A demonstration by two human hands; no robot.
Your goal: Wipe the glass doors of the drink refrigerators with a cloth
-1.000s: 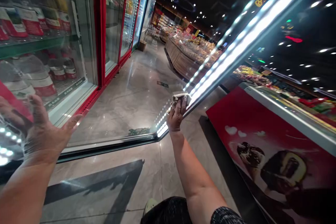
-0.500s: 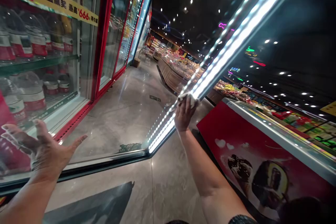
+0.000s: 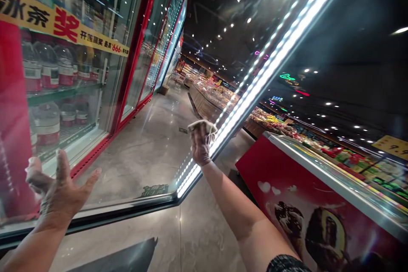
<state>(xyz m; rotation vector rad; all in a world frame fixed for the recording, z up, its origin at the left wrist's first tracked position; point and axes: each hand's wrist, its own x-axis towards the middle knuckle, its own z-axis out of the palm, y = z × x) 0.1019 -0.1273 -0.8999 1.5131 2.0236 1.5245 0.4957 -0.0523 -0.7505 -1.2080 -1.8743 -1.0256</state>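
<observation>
A glass door (image 3: pixel 153 153) with a bright LED strip (image 3: pixel 255 89) along its slanted edge stands in front of me. My right hand (image 3: pixel 200 142) presses a pale cloth (image 3: pixel 204 126) to the glass, just left of the strip. The fingers lie over the cloth, and part of it sticks out above them. At the lower left, my left hand (image 3: pixel 63 191) has its fingers spread and holds nothing. It is close to the glass near the door's dark bottom frame (image 3: pixel 127 216); whether it touches is unclear.
Behind the glass at left, a red-framed cooler (image 3: pixel 111 134) holds several bottles (image 3: pixel 47 123). A red freezer chest (image 3: pixel 287 187) with ice-cream pictures stands at right. A wooden produce counter (image 3: pixel 207 104) runs farther back. A dark mat (image 3: pixel 127 257) lies on the floor below.
My right hand has moved left with the cloth, off the LED strip onto the glass beside it. The left hand stays spread. The view has shifted slightly.
</observation>
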